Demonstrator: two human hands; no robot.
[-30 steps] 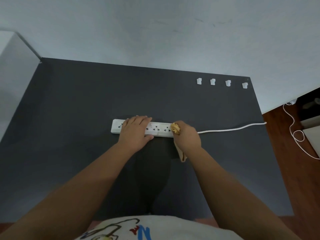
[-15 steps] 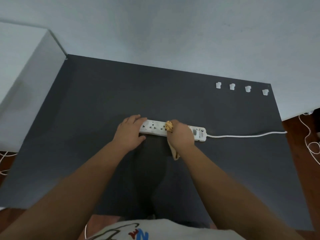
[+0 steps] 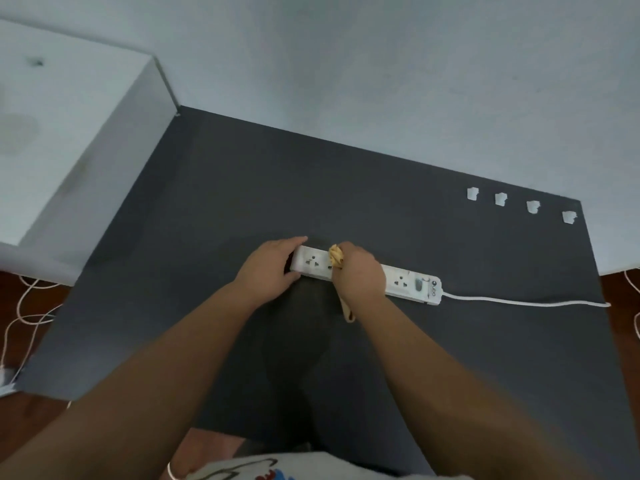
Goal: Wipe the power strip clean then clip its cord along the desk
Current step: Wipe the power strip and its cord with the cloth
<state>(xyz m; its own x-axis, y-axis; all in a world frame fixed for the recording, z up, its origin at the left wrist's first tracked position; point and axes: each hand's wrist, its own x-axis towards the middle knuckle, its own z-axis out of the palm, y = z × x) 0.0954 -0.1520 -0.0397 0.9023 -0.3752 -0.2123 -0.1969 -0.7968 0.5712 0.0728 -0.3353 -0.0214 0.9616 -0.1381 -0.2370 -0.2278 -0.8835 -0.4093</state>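
A: Left hand [image 3: 268, 271] clamped around the near end of the one power strip [image 3: 412, 282], pinning it mid-surface [image 3: 214, 209].

B: And the right hand [image 3: 360, 275] sits on top of it, fist closed on a yellow cloth [image 3: 335, 256].

A: One cord [image 3: 519, 301] trails right to the edge.

B: Four white clips [image 3: 500, 198] in a row, back right corner, well apart from both hands.
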